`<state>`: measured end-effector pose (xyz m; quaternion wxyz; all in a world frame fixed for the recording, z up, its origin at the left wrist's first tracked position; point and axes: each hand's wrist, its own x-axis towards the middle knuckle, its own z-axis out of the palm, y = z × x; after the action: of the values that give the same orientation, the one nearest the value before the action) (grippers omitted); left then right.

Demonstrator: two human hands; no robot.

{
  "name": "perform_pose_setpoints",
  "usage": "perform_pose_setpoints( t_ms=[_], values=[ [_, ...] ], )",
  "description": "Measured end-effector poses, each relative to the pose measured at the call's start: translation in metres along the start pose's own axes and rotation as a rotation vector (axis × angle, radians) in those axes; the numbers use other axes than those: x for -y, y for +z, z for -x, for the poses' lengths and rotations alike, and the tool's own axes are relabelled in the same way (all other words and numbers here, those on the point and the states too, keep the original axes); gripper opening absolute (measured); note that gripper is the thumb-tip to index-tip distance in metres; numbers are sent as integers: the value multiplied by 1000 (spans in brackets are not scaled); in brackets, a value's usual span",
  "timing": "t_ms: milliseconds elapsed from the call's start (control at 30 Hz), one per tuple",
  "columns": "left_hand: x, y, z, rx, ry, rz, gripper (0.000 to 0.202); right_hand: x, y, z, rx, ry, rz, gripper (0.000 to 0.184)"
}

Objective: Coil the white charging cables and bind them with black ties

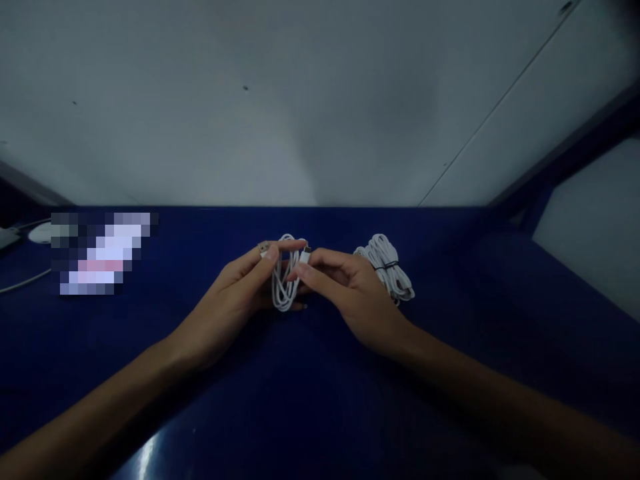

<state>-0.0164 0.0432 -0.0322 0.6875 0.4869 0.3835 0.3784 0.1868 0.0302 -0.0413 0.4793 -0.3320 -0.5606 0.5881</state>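
Note:
A white USB cable (285, 293), wound into a long loop, is held between both hands above the blue table. My left hand (243, 280) grips the coil from the left, its thumb pressing near a metal USB plug that sticks out at the top. Closed on the cable's other end is my right hand (350, 287), with thumb and fingers pinching a white connector with a small dark tip. Just beyond my right hand lies a bundle of white cables (387, 263) with a dark tie around it, partly hidden by that hand.
A blue table (300, 400) runs up to a pale grey wall panel (200, 133). At the left lies a pixelated bright flat object (103, 257), near a white rounded item (40, 232) and a cable (25, 281). Dark blue framing stands at the right.

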Motion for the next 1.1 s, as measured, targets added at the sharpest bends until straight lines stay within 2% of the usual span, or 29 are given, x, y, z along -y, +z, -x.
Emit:
perform_pose_setpoints(
  t_ms=[167,367,567,767,1100],
  values=[
    [2,-1,0,77,-24,-12,40,-3,0,1,-82,12,139,25],
    [-2,0,1,-34,-3,-65,37,2,4,4,-40,16,177,27],
    [-3,0,1,-5,-11,-6,28,1,3,5,-87,-2,191,23],
    [-3,5,2,-5,35,56,29,-2,0,3,-158,-24,235,26],
    [-8,3,3,-64,95,-119,31,0,0,5,-193,-39,360,30]
  ],
)
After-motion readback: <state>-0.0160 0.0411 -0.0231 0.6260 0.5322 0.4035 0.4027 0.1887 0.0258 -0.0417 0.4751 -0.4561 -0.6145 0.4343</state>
